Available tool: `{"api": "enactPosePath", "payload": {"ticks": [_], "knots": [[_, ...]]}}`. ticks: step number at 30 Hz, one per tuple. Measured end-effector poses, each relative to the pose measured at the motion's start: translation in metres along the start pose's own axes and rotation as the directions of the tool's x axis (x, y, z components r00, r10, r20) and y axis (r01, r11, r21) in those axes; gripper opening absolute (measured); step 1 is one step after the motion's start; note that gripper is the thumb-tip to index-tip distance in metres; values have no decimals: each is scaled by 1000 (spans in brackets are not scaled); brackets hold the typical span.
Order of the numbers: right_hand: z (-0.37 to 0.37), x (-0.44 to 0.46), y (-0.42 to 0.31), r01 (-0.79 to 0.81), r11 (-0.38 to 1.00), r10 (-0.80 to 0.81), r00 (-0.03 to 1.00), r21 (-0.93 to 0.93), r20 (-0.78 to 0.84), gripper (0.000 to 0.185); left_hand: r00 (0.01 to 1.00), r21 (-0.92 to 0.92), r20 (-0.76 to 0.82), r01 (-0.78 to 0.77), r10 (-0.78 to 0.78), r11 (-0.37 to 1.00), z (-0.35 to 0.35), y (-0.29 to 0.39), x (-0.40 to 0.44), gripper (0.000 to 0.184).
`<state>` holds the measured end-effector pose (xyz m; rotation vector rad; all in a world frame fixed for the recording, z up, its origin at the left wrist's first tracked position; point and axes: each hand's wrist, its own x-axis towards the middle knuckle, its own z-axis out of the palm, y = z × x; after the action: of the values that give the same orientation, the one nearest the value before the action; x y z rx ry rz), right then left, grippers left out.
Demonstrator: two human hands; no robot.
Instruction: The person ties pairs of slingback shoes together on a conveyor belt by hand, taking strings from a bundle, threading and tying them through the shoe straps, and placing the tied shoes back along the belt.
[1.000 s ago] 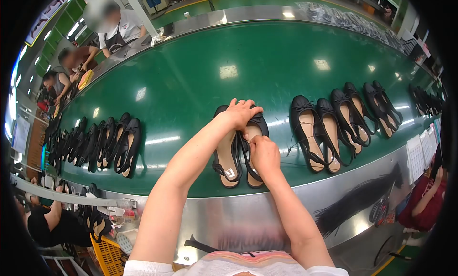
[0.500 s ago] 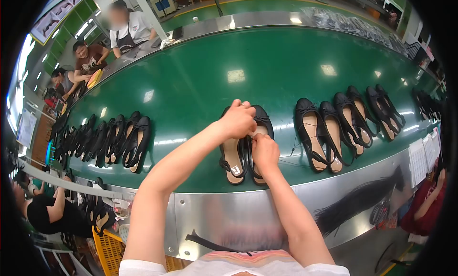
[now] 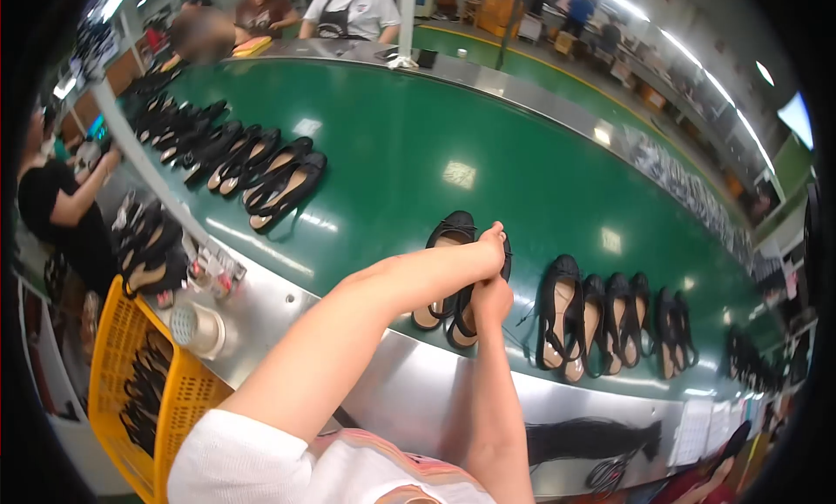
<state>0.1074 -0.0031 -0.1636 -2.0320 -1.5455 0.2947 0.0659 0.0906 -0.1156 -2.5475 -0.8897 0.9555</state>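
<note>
A pair of black slingback flats with beige insoles lies on the green belt in front of me. The left shoe [image 3: 446, 243] shows its bow and open heel strap; the right shoe [image 3: 465, 323] is largely covered by my hands. My left hand [image 3: 493, 250] is closed over the front of the right shoe, fingers pinched together. Just below it my right hand [image 3: 492, 300] is closed too, its fingers curled close to the left hand's. Whatever lies between the fingertips is hidden. A thin dark strand shows just right of my hands.
More black slingbacks [image 3: 559, 317] stand in a row to the right, others [image 3: 292, 191] to the left. A metal ledge [image 3: 383, 373] edges the green belt [image 3: 374, 156]. At lower left are a yellow crate [image 3: 187, 391] holding dark straps and a white cup [image 3: 198, 328]. Co-workers sit across and at left.
The view has swung, showing more of the crate and ledge at left. My hands stay together at the right shoe; my left hand now sits lower, closer over my right.
</note>
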Motion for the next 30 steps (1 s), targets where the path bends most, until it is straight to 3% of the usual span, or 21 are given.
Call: {"api": "enactPosePath", "payload": {"ticks": [2,5,8,13,15,16,17,19,22,26,28,30], "knots": [[0,-2,2,4,998,-2,999,64,-33,14,982,-126,-187,-39,15,991,7,-6,-16,41],[8,-1,7,51,998,-50,998,41,-33,13,990,-187,-139,-17,-9,982,15,-6,-14,41],[7,1,6,53,998,-54,998,-42,-21,16,997,-66,-71,33,-37,997,16,1,16,49],[-6,0,-4,-10,995,20,995,-95,96,28,981,-188,-186,10,-46,982,10,-2,16,46],[-9,-1,-1,58,996,-63,996,74,60,25,975,-197,-223,-24,-21,980,13,-6,12,44],[2,10,15,29,998,-35,995,61,91,22,918,-189,-392,-10,-66,982,10,-18,-25,33],[15,21,35,-28,979,-3,989,204,149,24,822,-288,-528,62,-213,956,12,-32,-40,26],[-14,26,13,-261,882,107,922,393,372,32,553,-495,-686,121,-472,860,21,-57,-51,15],[-46,34,-28,-250,749,23,935,614,354,33,445,-663,-658,39,-607,747,23,-78,-97,7],[-52,38,-69,-211,647,-87,934,733,345,21,348,-745,-650,-115,-676,657,39,-53,-101,6],[-38,41,-58,-178,631,-147,928,755,342,14,392,-853,-521,-197,-758,484,50,-43,-102,7],[-35,35,-49,-171,616,-142,936,769,322,11,430,-929,-329,-306,-841,207,68,-32,-94,12]]}}
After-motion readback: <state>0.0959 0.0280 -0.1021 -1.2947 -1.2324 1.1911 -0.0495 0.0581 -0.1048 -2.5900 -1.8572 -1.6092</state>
